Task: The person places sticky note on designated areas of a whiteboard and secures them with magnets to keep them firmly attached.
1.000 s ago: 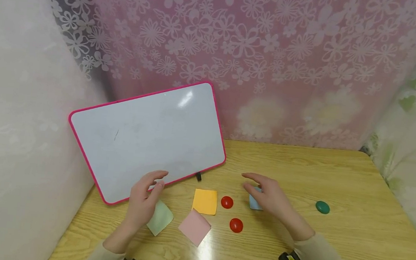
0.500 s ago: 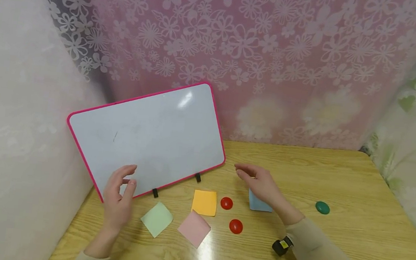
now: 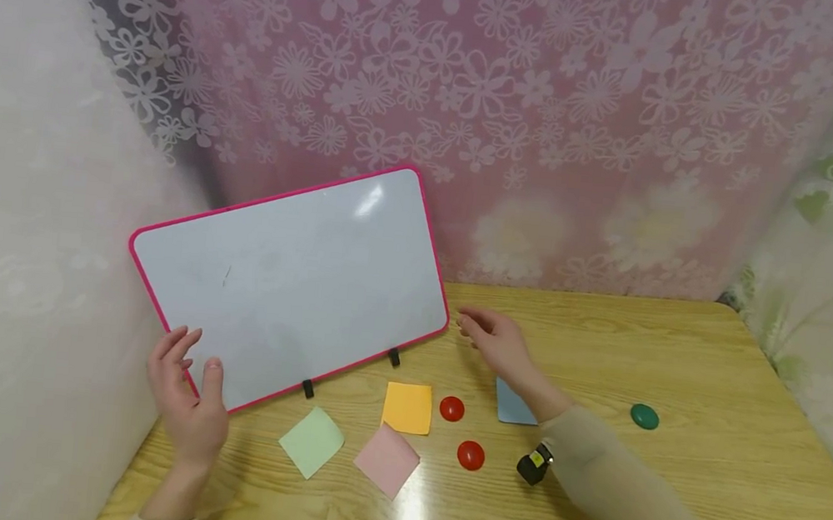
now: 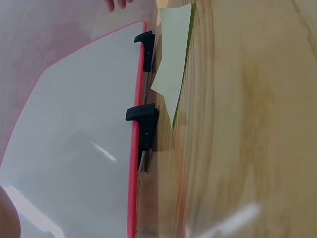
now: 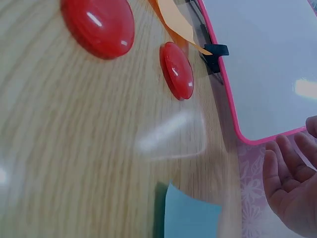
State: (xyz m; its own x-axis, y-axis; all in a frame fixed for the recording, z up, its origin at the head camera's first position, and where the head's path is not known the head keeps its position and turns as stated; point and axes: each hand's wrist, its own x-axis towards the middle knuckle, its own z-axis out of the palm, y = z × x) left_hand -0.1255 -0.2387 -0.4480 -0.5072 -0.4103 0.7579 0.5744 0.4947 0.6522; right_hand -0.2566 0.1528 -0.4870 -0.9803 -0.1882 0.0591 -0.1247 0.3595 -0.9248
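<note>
Standing between 2 hands (image 3: pixel 190 420) (image 3: pixel 502 348): whiteboard (image 3: pixel 294 282)

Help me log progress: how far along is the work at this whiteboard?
Looks done: the whiteboard stands propped on two black supports. In hand: the left hand and right hand are near its opposite lower corners; contact is unclear. Remaining, probably: placing loose pieces, since the green note, orange note, pink note, blue note, two red discs and green disc lie on the table, not the whiteboard.

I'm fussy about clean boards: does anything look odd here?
Yes: a short, thin dark mark on the left half of the whiteboard. It looks stray, the only clear stroke on that pale surface.
</note>
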